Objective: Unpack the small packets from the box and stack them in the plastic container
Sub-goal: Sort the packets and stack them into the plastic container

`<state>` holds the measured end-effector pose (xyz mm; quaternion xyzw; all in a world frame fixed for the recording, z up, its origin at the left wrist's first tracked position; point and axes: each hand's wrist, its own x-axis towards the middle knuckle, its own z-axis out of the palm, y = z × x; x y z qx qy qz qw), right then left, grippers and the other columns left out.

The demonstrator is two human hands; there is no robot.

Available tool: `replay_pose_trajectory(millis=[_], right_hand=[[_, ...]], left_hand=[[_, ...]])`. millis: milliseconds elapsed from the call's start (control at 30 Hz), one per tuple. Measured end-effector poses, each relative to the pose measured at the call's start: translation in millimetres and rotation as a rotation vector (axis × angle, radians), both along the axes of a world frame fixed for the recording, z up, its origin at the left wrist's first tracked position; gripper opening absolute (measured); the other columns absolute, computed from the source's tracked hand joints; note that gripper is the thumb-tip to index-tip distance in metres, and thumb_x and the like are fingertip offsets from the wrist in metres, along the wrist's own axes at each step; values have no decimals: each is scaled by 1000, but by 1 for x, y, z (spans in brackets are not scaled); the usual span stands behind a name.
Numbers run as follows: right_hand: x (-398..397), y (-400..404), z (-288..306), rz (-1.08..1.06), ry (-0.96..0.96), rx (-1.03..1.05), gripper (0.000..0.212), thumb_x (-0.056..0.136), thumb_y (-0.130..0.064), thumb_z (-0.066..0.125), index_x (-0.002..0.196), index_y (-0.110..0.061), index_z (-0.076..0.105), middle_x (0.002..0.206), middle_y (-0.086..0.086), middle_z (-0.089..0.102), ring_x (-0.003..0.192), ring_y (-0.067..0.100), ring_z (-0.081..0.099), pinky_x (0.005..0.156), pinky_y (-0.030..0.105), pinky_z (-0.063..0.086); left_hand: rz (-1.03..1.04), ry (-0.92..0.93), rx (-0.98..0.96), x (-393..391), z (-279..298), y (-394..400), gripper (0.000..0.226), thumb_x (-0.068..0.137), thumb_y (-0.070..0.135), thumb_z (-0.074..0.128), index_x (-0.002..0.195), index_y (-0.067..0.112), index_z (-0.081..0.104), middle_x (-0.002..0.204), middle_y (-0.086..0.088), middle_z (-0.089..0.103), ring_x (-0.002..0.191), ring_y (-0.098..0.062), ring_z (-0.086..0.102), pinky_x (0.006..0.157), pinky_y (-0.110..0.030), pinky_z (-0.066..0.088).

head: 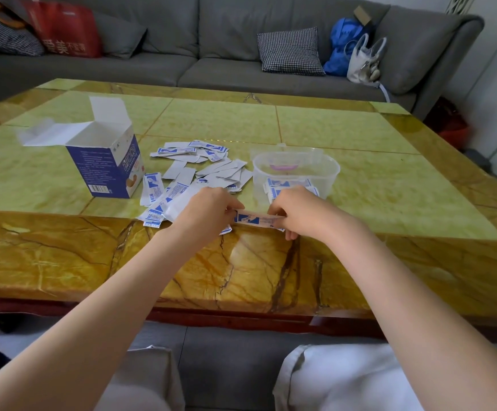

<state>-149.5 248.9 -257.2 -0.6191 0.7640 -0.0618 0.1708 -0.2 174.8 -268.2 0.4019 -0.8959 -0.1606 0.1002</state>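
Holding packet [256,218] | left hand [208,207] + right hand [297,210] | container [330,173] behind

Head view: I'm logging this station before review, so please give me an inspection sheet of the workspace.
Surface: marble-patterned table, glossy.
Job's things: box open, upright; loose packets scattered beside it; plastic container holds a few packets.
Clutter: nothing seen beyond the packets.
Grippers: left hand and right hand pinch the ends of a held stack of packets.
Cables: nothing seen.
Surroundings: grey sofa with cushions and bags.
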Motion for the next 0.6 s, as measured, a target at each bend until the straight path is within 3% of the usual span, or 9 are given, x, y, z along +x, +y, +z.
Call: replay_pose_trajectory(millis=[100,167,233,300,400,500,567,600], right_hand=[[-1,1,4,-13,-72,32,31,90,-2,53,119,-11,59,74,5,65,55,10,65,57,20,53],[-4,5,14,-6,-139,22,28,89,-2,54,115,-10,60,69,2,66,51,7,62,60,21,52],[-11,8,28,-33,-220,-93,20,87,-4,59,106,-12,62,67,-2,65,52,7,64,63,22,53],[-22,9,43,-117,-344,-291,19,85,-5,62,103,-11,63,71,1,66,57,11,66,61,18,54],[-37,2,58,-276,-523,-564,17,84,-2,63,101,-5,64,71,6,67,61,18,66,63,25,57],[-51,-14,62,-398,-449,-654,14,83,-4,64,96,-8,65,66,2,66,50,9,60,51,18,47],[-59,-24,65,-452,-291,-542,12,82,-6,66,93,-11,67,77,3,64,51,7,57,47,16,40],[-63,-29,65,-466,-202,-450,11,81,-6,67,91,-13,68,83,5,64,59,11,57,53,17,41]], left_hand=[[27,105,75,1,1,-3,27,90,9,54,113,15,67,98,-6,70,76,-17,62,54,-9,40],[49,210,146,2,8,-6,25,88,6,57,109,13,69,83,-3,67,59,-11,54,41,-5,36],[77,324,209,2,19,-13,25,86,5,59,106,15,70,76,1,66,56,-9,56,48,-8,45],[105,486,334,-2,32,-20,25,86,4,59,105,16,70,77,4,68,59,-1,63,72,-19,54],[136,679,520,-19,53,-26,26,89,1,55,111,7,66,82,-3,67,65,-1,64,70,-10,54],[186,642,491,-46,67,-32,22,89,2,55,107,6,66,82,-7,66,64,-8,60,66,-14,55],[181,481,321,-64,68,-37,21,86,4,58,104,8,66,87,-10,66,65,-15,57,60,-22,52],[167,377,214,-73,68,-38,19,85,6,60,102,10,66,88,-8,65,70,-18,57,59,-24,48]])
